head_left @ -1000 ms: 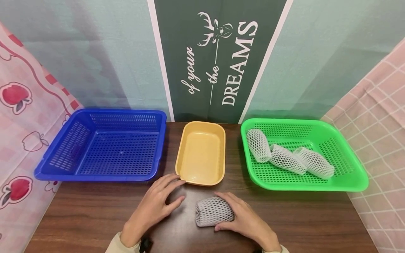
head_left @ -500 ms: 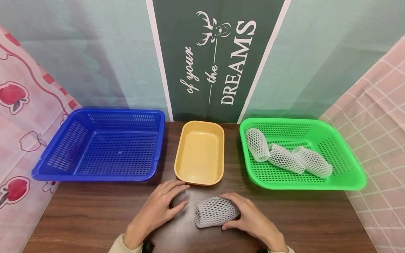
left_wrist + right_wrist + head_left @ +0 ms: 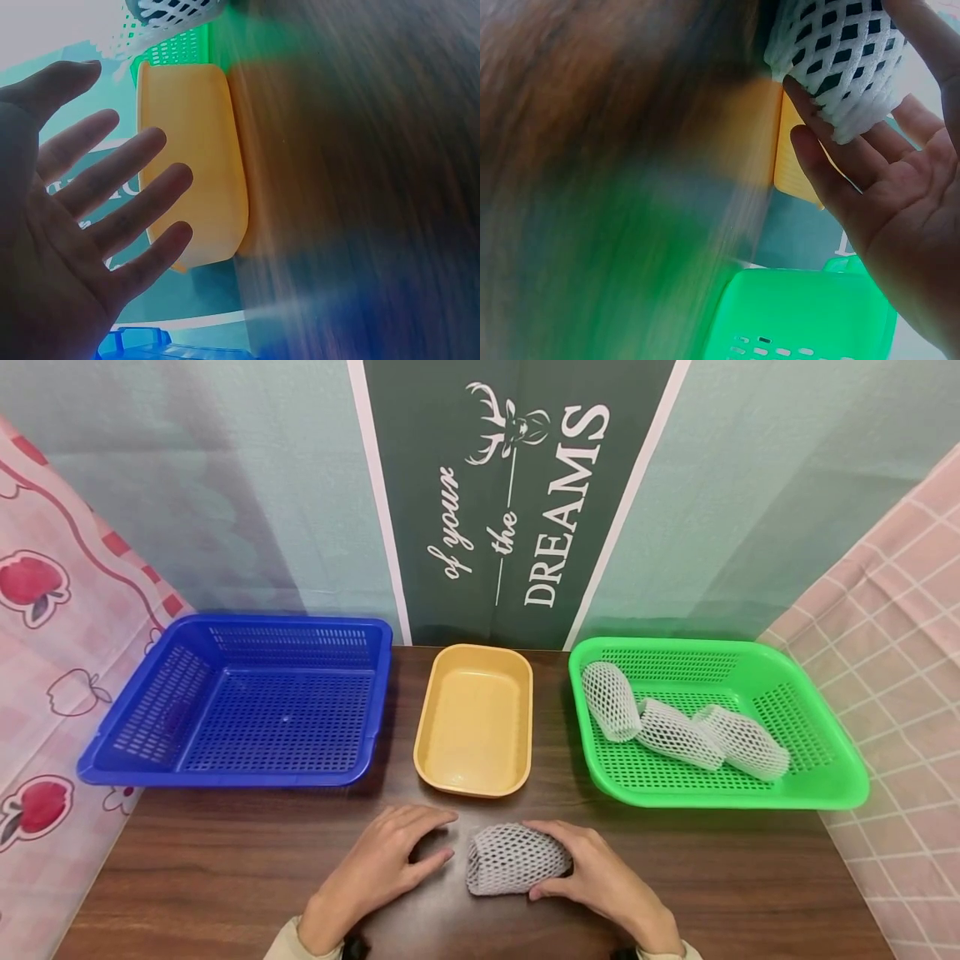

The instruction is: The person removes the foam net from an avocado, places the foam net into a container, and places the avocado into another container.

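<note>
A white foam fruit net lies on its side on the brown table, its left end facing my left hand. My right hand holds its right end, thumb on the near side and fingers over the far side. In the right wrist view the foam net sits between thumb and fingers. Just left of the net, my left hand is apart from it, holding nothing. Its fingers are spread in the left wrist view. Several more foam nets lie in the green basket at the right.
A yellow tray stands at the middle back, just beyond the hands. On the left is a blue basket. Printed cloths hang behind and along both sides of the table.
My left hand has moved back from the yellow tray's near corner and rightward, closer to the foam net. My right hand has shifted slightly right.
</note>
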The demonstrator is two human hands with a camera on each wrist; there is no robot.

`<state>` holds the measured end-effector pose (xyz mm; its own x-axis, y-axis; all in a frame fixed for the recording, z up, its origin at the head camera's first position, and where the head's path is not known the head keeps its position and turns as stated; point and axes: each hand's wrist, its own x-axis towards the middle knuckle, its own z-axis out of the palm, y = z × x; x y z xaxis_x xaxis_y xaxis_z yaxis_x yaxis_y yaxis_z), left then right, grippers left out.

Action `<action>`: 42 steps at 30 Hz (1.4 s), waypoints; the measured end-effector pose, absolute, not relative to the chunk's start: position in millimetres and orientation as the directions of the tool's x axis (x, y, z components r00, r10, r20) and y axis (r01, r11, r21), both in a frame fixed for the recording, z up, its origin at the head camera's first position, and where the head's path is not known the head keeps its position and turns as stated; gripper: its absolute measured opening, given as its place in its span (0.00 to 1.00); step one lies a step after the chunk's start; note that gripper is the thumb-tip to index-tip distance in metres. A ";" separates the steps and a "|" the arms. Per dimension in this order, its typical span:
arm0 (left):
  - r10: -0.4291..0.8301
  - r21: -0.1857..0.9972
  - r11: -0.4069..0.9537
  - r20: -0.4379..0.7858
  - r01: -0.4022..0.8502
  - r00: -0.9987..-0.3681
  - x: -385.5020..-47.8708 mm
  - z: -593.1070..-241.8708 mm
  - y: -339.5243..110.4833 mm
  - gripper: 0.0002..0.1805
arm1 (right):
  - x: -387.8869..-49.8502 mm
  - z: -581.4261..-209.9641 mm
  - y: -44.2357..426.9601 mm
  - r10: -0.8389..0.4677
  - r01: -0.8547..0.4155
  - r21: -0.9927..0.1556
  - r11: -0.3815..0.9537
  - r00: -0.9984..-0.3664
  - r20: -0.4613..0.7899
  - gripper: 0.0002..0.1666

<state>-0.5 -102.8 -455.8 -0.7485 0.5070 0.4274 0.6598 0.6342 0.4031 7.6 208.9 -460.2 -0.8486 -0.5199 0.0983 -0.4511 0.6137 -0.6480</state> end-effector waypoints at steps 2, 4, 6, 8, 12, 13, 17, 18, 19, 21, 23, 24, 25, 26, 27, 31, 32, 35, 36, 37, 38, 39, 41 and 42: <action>0.510 0.407 0.630 0.426 0.661 -0.748 0.1 -456.1 -101.9 0.24 | 7.9 -460.5 209.2 -0.511 -0.447 -0.643 0.622 -0.854 0.099 0.44; 0.514 0.408 0.627 0.424 0.663 -0.746 0.7 -456.3 -100.7 0.24 | 8.2 -460.9 209.5 -0.507 -0.446 -0.640 0.626 -0.856 0.101 0.44; 0.517 0.411 0.621 0.425 0.667 -0.743 1.2 -456.2 -99.2 0.23 | 8.4 -461.4 209.8 -0.504 -0.440 -0.641 0.629 -0.859 0.096 0.44; 0.521 0.414 0.615 0.425 0.671 -0.740 1.3 -456.2 -97.3 0.23 | 8.5 -462.1 210.2 -0.504 -0.441 -0.640 0.629 -0.858 0.096 0.45; 0.529 0.422 0.605 0.421 0.675 -0.737 0.7 -456.3 -93.1 0.21 | 9.2 -463.8 211.3 -0.503 -0.442 -0.638 0.631 -0.859 0.097 0.45; 0.532 0.425 0.603 0.416 0.675 -0.737 0.7 -456.3 -92.1 0.21 | 9.4 -464.3 211.6 -0.504 -0.444 -0.636 0.631 -0.858 0.100 0.45; 0.546 0.428 0.596 0.405 0.679 -0.734 1.5 -456.7 -88.8 0.21 | 9.6 -465.6 212.6 -0.504 -0.439 -0.643 0.628 -0.859 0.095 0.45; 0.549 0.428 0.594 0.404 0.681 -0.732 1.7 -456.8 -87.9 0.21 | 9.4 -465.7 212.8 -0.503 -0.435 -0.646 0.628 -0.860 0.090 0.45; 0.554 0.428 0.589 0.403 0.685 -0.728 1.7 -456.8 -87.0 0.21 | 9.3 -465.6 213.1 -0.501 -0.427 -0.652 0.626 -0.862 0.083 0.45; 0.562 0.430 0.580 0.403 0.691 -0.722 1.6 -457.0 -84.9 0.21 | 8.9 -465.0 213.7 -0.496 -0.409 -0.666 0.624 -0.866 0.066 0.44; 0.571 0.433 0.572 0.400 0.697 -0.717 1.2 -457.1 -82.9 0.22 | 8.3 -464.4 214.5 -0.493 -0.392 -0.676 0.623 -0.869 0.049 0.43; 0.576 0.435 0.568 0.396 0.699 -0.715 1.0 -457.1 -81.9 0.22 | 8.1 -464.1 214.9 -0.493 -0.387 -0.679 0.624 -0.869 0.043 0.43; 0.581 0.438 0.564 0.393 0.700 -0.713 0.8 -457.2 -80.9 0.22 | 7.7 -463.8 215.2 -0.492 -0.382 -0.683 0.623 -0.870 0.038 0.42; 0.584 0.440 0.562 0.389 0.700 -0.713 0.8 -457.2 -79.9 0.22 | 7.4 -463.5 215.4 -0.493 -0.382 -0.682 0.624 -0.869 0.036 0.42; 0.587 0.443 0.561 0.383 0.700 -0.713 0.8 -457.1 -79.0 0.22 | 7.1 -463.3 215.6 -0.494 -0.381 -0.682 0.624 -0.869 0.033 0.42; 0.592 0.448 0.571 0.356 0.688 -0.723 1.6 -456.8 -75.7 0.24 | 6.0 -462.9 216.7 -0.502 -0.390 -0.682 0.619 -0.864 0.037 0.40; 0.593 0.448 0.575 0.349 0.684 -0.726 1.9 -456.6 -75.0 0.24 | 5.8 -462.9 217.0 -0.504 -0.391 -0.682 0.618 -0.863 0.039 0.40; 0.599 0.446 0.582 0.331 0.680 -0.729 2.7 -456.3 -72.6 0.25 | 5.3 -462.7 217.8 -0.510 -0.401 -0.680 0.614 -0.859 0.046 0.37; 0.602 0.445 0.583 0.325 0.680 -0.729 2.8 -456.1 -71.8 0.26 | 5.1 -462.5 218.0 -0.512 -0.403 -0.679 0.613 -0.858 0.047 0.37; 0.605 0.444 0.584 0.319 0.679 -0.729 2.9 -456.0 -71.0 0.26 | 4.9 -462.4 218.2 -0.512 -0.405 -0.679 0.612 -0.857 0.050 0.36; 0.609 0.443 0.586 0.311 0.679 -0.729 3.1 -456.0 -70.2 0.26 | 4.7 -462.4 218.4 -0.513 -0.407 -0.679 0.611 -0.857 0.052 0.36; 0.613 0.444 0.587 0.303 0.677 -0.730 3.3 -456.0 -69.5 0.26 | 4.6 -462.3 218.7 -0.514 -0.409 -0.679 0.609 -0.856 0.054 0.36; 0.618 0.444 0.593 0.284 0.672 -0.733 3.7 -456.0 -68.4 0.26 | 4.3 -462.3 219.1 -0.515 -0.413 -0.681 0.604 -0.855 0.061 0.36; 0.620 0.444 0.596 0.276 0.669 -0.735 3.8 -456.1 -67.9 0.26 | 4.3 -462.3 219.3 -0.516 -0.414 -0.684 0.601 -0.854 0.064 0.35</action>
<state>3.8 -67.9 -456.1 -0.7346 0.6199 0.2758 0.6694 0.5955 0.4442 4.3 219.3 -462.3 -0.8544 -0.5156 0.0638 -0.4138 0.6009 -0.6839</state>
